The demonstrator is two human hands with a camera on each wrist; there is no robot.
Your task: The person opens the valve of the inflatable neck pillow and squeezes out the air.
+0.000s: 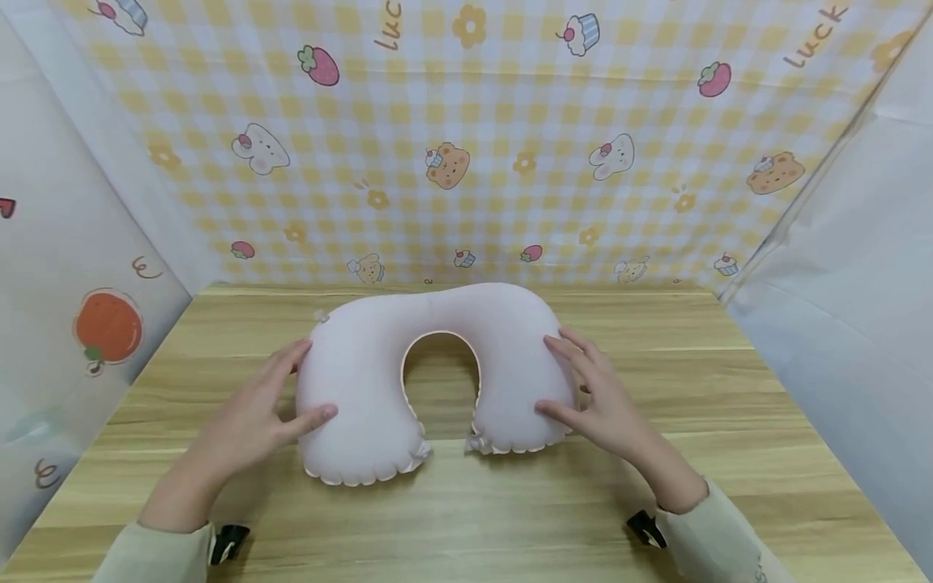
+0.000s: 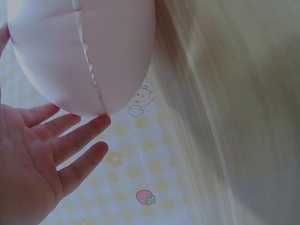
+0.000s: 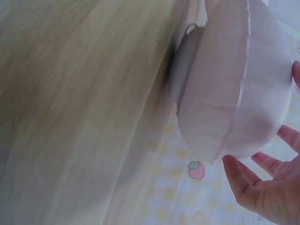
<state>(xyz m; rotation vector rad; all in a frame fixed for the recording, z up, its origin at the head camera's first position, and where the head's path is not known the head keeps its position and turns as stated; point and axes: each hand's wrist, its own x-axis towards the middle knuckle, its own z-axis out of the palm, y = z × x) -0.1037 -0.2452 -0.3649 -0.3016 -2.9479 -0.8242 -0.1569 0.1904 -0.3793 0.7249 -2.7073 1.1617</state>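
A pale pink inflatable U-shaped neck pillow [image 1: 430,312] is over the wooden table, its two ends toward me and its edges puckered at the seam. My left hand [image 1: 251,421] is at its left side, thumb on the upper face and spread fingers along the outer edge. In the left wrist view, fingertips [image 2: 104,121] meet the side seam. On the opposite side my right hand [image 1: 601,397] touches the pillow with thumb on top. Its slightly bent fingers [image 3: 234,173] reach the seam in the right wrist view. A greyish bulge [image 3: 185,65] shows beneath the pillow there.
The wood-grain table [image 1: 452,526] runs back to a yellow checked cloth [image 1: 466,105] printed with cartoons. Pale sheets [image 1: 860,235] stand along both sides. A small clear tab [image 1: 321,316] sticks out at the pillow's upper left edge.
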